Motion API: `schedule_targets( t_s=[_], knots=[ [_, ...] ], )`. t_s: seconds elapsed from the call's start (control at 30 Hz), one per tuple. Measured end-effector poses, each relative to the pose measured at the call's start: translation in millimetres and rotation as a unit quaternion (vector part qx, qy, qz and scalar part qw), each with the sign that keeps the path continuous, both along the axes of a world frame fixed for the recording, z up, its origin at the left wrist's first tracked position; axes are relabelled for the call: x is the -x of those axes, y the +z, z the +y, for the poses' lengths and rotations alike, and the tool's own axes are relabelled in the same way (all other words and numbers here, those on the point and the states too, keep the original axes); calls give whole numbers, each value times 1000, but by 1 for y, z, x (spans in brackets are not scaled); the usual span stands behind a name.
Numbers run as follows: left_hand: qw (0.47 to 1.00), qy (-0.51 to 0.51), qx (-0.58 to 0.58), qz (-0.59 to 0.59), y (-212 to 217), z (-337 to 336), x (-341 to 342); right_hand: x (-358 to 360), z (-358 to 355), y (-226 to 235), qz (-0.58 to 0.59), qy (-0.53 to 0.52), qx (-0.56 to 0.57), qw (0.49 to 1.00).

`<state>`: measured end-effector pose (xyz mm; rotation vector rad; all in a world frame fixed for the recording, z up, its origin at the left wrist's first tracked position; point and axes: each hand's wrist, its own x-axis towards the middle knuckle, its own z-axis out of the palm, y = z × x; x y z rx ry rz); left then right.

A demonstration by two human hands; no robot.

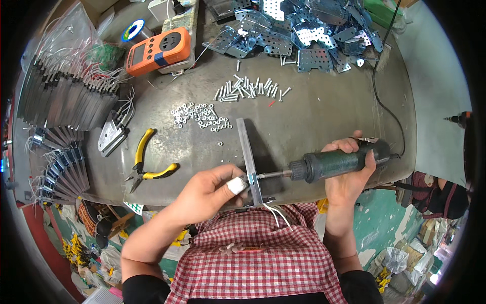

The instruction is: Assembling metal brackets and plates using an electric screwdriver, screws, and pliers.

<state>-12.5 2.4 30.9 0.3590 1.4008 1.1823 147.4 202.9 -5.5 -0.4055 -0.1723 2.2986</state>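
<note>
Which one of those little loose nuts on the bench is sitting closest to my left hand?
The lone silver nut, just below the lower right end of the nut cluster; it sits apart, between that cluster and your left hand.

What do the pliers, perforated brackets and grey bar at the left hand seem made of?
Pliers: metal head, by its dull sheen; smooth yellow and black grips, probably plastic or rubber. Perforated brackets: thin sheet metal, likely plated steel, given the bluish, mirror-like shine. Grey bar: apparently matt metal, perhaps aluminium, from its dull, straight faces.
</note>
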Motion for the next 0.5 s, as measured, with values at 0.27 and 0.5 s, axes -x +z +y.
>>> schedule_targets(
  t_s=[0.27, 0.5],
  knots=[
    [929, -217, 67, 291, 32, 28, 18, 15, 8, -5, 74, 28, -23, 997],
    [934, -209, 88, 276, 29, 31, 17, 28, 18, -11, 87, 37, -25, 995]
  ],
)
